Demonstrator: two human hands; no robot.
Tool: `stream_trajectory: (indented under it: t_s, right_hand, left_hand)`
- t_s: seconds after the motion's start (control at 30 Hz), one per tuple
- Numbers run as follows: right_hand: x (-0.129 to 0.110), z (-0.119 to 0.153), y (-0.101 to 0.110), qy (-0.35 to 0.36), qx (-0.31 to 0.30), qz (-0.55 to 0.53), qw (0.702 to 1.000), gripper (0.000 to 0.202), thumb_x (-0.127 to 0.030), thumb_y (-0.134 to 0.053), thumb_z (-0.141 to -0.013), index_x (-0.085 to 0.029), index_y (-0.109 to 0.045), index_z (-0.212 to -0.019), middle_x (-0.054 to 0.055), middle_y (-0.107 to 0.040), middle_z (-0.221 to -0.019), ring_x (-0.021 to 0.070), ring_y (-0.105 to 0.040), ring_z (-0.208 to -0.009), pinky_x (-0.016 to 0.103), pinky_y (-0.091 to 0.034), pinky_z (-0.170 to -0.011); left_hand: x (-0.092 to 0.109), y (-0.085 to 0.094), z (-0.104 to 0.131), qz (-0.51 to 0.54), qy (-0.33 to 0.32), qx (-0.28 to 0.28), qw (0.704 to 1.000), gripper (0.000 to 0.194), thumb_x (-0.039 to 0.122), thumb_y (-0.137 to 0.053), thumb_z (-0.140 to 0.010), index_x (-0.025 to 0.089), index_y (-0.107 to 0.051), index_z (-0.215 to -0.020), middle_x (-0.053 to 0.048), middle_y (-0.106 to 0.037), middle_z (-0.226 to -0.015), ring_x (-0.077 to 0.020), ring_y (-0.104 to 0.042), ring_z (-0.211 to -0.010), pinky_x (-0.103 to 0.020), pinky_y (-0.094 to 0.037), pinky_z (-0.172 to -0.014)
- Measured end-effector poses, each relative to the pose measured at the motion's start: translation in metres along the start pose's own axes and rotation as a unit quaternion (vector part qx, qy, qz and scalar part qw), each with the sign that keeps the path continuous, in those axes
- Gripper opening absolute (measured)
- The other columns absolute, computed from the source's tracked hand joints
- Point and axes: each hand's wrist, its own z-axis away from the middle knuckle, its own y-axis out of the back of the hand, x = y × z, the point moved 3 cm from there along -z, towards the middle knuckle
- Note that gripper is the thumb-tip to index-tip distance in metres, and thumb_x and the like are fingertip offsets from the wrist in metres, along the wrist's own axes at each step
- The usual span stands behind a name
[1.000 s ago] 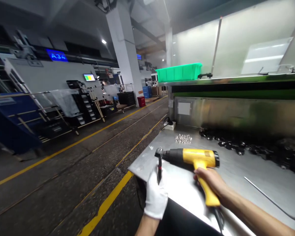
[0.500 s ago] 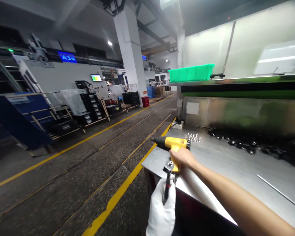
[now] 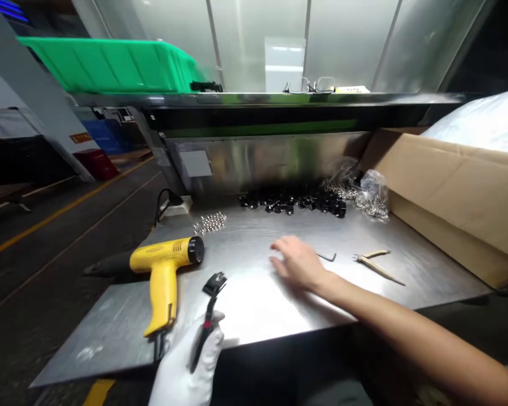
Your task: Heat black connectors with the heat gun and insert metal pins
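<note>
My left hand [image 3: 190, 361], in a white glove, is closed around a black tool [image 3: 206, 324] with a red band; a small black part [image 3: 215, 283] sits at its upper end. My bare right hand [image 3: 297, 262] is over the metal table [image 3: 254, 307], its fingers apart and curved, nothing seen in them. Just right of its fingers lies a bent hex key [image 3: 328, 257], partly hidden by the hand. The yellow heat gun [image 3: 163, 265] lies on the table's left side, nozzle pointing left.
Small shiny metal pieces [image 3: 210, 223] lie behind the heat gun. Black parts [image 3: 296, 203] line the back, beside bags of metal pieces [image 3: 373, 197]. Pliers [image 3: 379, 266] and a cardboard box [image 3: 457, 192] are at right. A green bin [image 3: 110, 65] and glasses [image 3: 322, 84] stand on the shelf.
The view has swung right over the table. My right hand has let go of the heat gun and moved right. My left hand still holds the black tool.
</note>
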Motion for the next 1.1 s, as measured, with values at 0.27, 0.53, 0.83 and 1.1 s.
stream_trajectory:
  t_s: [0.27, 0.53, 0.83, 1.1]
  right_hand:
    - [0.115, 0.038, -0.003, -0.098, 0.003, 0.03, 0.995, 0.017, -0.03, -0.054, -0.1, -0.015, -0.063, -0.098, 0.007, -0.064, -0.1, 0.0216, -0.06, -0.099, 0.041, -0.05, -0.089]
    - [0.114, 0.065, 0.007, -0.041, -0.006, -0.161, 0.986, 0.023, -0.033, -0.039, -0.105, -0.02, -0.056, -0.115, -0.002, -0.063, -0.073, 0.0149, -0.057, -0.06, 0.029, -0.043, -0.06]
    - [0.093, 0.068, 0.01, 0.103, 0.078, -0.321, 0.938, 0.022, -0.023, -0.053, -0.101, -0.015, -0.073, -0.109, 0.002, -0.076, -0.092, 0.0138, -0.069, -0.08, 0.026, -0.054, -0.071]
    - [0.089, 0.065, 0.007, 0.11, 0.038, -0.34, 0.933, 0.019, -0.017, -0.054, -0.1, -0.012, -0.072, -0.098, 0.001, -0.072, -0.082, 0.0095, -0.063, -0.07, 0.025, -0.05, -0.065]
  left_hand:
    - [0.039, -0.048, -0.068, -0.084, -0.104, -0.203, 0.97, 0.031, 0.044, -0.051, -0.098, 0.027, -0.067, -0.119, -0.005, -0.074, -0.109, -0.0241, -0.069, -0.103, -0.036, -0.057, -0.09]
    - [0.034, -0.069, -0.08, -0.206, -0.209, -0.205, 0.934, 0.026, 0.035, -0.053, -0.097, 0.021, -0.062, -0.118, -0.006, -0.066, -0.094, -0.0218, -0.064, -0.087, -0.034, -0.05, -0.08]
    - [0.034, -0.076, -0.082, -0.234, -0.236, -0.236, 0.913, 0.014, 0.036, -0.056, -0.096, 0.023, -0.06, -0.101, -0.003, -0.062, -0.086, -0.0196, -0.059, -0.08, -0.032, -0.045, -0.075]
    - [0.038, -0.077, -0.083, -0.238, -0.262, -0.242, 0.903, 0.015, 0.034, -0.057, -0.095, 0.021, -0.061, -0.102, -0.003, -0.063, -0.087, -0.0193, -0.06, -0.081, -0.032, -0.045, -0.075]
